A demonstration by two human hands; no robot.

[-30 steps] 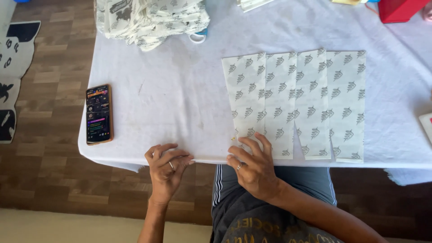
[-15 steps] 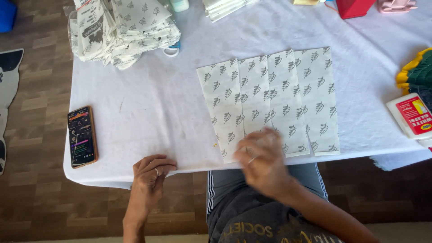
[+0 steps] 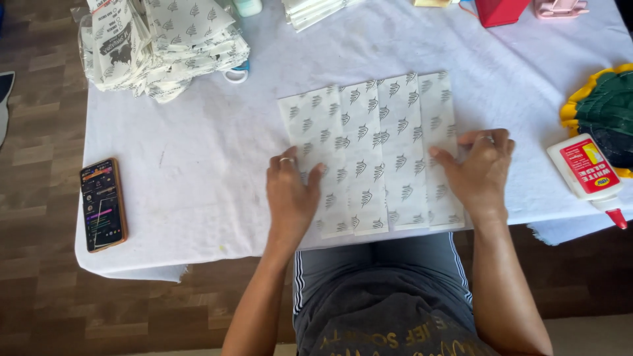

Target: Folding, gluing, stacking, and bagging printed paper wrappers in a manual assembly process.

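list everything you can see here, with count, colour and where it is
patterned paper sheets: four overlapping, white with grey leaf print, table middle near the front edge
paper stack: one heap, same white and grey print, far left of table
phone: one, dark with orange case, screen lit, left front of table
glue bottle: one, white with red label and red tip, lying at right edge
mat: one, green with yellow border, right edge, partly cut off
red box: one, far edge, cut off
pink item: one, far right edge, kind unclear
tablecloth: one, white
left hand: flat on the sheets' left side, ring on
right hand: on the sheets' right edge, ring on
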